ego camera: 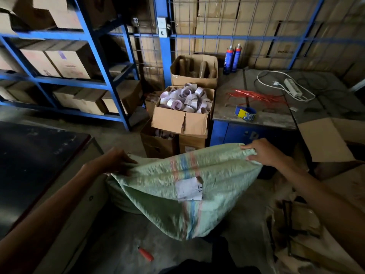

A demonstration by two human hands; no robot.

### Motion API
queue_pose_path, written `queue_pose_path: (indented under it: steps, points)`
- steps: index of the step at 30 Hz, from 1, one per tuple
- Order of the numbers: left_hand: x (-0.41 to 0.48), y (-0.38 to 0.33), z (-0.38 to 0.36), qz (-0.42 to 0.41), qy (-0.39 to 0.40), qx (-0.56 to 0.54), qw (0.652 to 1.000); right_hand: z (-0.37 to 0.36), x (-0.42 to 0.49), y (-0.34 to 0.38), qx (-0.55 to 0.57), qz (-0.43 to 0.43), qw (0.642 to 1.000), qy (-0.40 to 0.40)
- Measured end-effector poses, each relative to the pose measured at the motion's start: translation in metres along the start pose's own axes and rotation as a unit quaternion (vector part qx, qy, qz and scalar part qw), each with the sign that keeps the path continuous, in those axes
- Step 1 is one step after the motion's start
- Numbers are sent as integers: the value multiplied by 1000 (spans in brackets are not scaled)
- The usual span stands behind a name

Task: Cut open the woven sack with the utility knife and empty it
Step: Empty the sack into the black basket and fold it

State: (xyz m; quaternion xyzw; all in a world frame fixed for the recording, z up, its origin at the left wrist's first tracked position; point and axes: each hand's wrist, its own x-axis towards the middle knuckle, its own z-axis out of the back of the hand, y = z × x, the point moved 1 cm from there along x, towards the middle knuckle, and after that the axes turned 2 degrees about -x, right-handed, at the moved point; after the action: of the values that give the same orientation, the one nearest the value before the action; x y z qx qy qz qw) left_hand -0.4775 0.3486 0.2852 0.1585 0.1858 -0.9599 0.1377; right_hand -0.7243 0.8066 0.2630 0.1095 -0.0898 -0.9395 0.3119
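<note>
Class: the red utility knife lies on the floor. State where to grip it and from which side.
Grip the utility knife at mid-handle, from above, across its width: it lies flat and slanted on the floor, both long sides free.

Pale green woven sack (154, 186) with red-and-blue stripe and white paper label (188, 188), held up at centre frame, hanging slack from its two upper corners, red utility knife (145, 254) lying on the floor (118, 232) at lower centre

Dim storeroom: grey concrete floor (118, 234), blue steel shelving (59, 35) with cartons (69, 62) at left, wire-mesh partition (256, 37) behind a dusty workbench (256, 115), open boxes (173, 121) stacked beside its left edge
</note>
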Motion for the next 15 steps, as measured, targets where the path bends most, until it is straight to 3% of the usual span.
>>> queue_pose_path:
  steps: [2,5,6,9,13,15]
  points:
    - [-8,5,11,-39,-61,25,997,11,-4,3,19,16,995,-92]
    - [-11,5,28,-82,-254,16,963,29,-13,16,50,38,953,-296]
    - [-12,0,32,-92,-294,9,951,33,-15,23,54,41,942,-328]
    - [-12,-26,43,-125,-340,28,932,42,-15,46,39,46,958,-279]
    - [-12,-48,64,-98,-471,-30,876,63,-23,60,66,51,903,-421]
    - [-13,-55,69,-83,-496,-59,863,70,-22,66,71,40,907,-413]
